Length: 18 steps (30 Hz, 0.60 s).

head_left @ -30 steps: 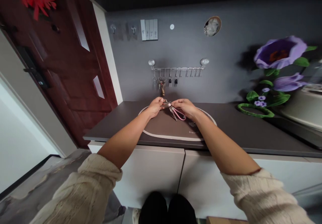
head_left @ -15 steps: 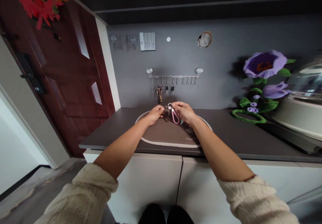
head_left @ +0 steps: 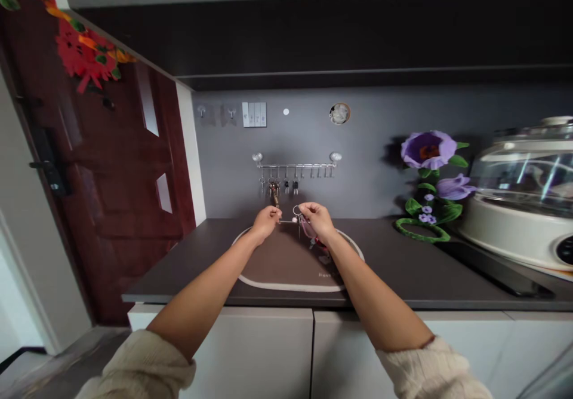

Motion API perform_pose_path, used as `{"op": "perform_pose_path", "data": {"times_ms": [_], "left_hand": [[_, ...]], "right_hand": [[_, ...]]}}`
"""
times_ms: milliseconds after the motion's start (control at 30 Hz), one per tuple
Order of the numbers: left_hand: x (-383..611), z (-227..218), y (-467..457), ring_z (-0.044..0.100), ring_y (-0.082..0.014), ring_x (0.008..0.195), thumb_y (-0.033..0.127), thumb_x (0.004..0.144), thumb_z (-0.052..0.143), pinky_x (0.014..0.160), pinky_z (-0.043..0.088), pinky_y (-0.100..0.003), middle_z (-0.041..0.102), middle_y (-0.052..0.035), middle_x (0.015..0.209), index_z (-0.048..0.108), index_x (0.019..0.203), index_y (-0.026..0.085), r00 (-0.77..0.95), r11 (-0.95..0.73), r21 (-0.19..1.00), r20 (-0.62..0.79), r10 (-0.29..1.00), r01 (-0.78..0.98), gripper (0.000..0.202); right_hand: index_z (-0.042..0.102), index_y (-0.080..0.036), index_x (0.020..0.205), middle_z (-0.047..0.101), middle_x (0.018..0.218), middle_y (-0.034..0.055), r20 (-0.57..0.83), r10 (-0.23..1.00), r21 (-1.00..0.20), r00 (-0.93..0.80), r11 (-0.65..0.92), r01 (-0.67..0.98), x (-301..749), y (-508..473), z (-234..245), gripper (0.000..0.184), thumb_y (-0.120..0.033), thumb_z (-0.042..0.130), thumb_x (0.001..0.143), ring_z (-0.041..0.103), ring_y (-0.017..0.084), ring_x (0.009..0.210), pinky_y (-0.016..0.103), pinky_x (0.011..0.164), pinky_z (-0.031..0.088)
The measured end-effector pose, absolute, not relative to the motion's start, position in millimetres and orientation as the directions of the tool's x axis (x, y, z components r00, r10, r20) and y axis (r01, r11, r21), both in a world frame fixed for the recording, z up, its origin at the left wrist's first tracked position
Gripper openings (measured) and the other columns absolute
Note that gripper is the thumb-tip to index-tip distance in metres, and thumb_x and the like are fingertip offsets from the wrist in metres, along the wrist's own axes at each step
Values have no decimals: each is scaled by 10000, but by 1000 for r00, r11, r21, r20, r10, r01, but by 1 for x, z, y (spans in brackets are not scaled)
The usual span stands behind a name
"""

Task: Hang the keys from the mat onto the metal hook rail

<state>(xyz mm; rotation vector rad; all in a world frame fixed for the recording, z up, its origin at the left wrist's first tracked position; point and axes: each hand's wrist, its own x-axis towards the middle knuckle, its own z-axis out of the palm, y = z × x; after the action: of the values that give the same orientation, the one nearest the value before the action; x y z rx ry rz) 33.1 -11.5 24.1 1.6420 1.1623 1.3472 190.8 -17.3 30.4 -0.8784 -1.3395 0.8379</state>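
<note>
My left hand [head_left: 265,220] and my right hand [head_left: 315,218] are raised side by side over an oval brown mat [head_left: 277,264] on the dark counter. Between them they hold a key ring [head_left: 296,212] with keys and a pink strap that hangs under my right hand. My left fingers pinch a key at the ring's left side; my right fingers pinch the ring itself. Just behind, on the grey wall, is a chrome hook rail [head_left: 294,165] with several keys hanging at its left end.
A dark red door [head_left: 102,166] with a black handle stands at the left. A purple flower decoration [head_left: 428,178] leans on the wall at the right, and a large white appliance with a glass lid [head_left: 523,196] sits at the far right. White cabinet doors [head_left: 250,351] lie below the counter.
Both hands have lifted the key ring off the mat and closer to the hook rail. The camera has tilted upward, so a shelf edge now shows at the top.
</note>
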Motion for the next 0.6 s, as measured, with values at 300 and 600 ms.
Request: {"op": "perform_pose_path", "data": {"times_ms": [300,600], "left_hand": [[64,53,-1,504,-68,568,181,733,480,514,370,-182,559,-15,676,505,727,145,18,-394,914,394,919,97,44],[68,15,24,507,-81,533,207,728,468,561,401,-219,558,-3,628,516,708,148,-12,-476,851,490,872,222,78]], "right_hand": [[549,-151,706,547,638,-8,544,827,-839,140,531,120,210,-7,59,338,-462,582,578,464,82,547,222,547,386],[533,-154,700,524,594,-16,528,824,-849,207,522,88,216,27,85,268,-397,588,603,425,59,467,215,493,388]]}}
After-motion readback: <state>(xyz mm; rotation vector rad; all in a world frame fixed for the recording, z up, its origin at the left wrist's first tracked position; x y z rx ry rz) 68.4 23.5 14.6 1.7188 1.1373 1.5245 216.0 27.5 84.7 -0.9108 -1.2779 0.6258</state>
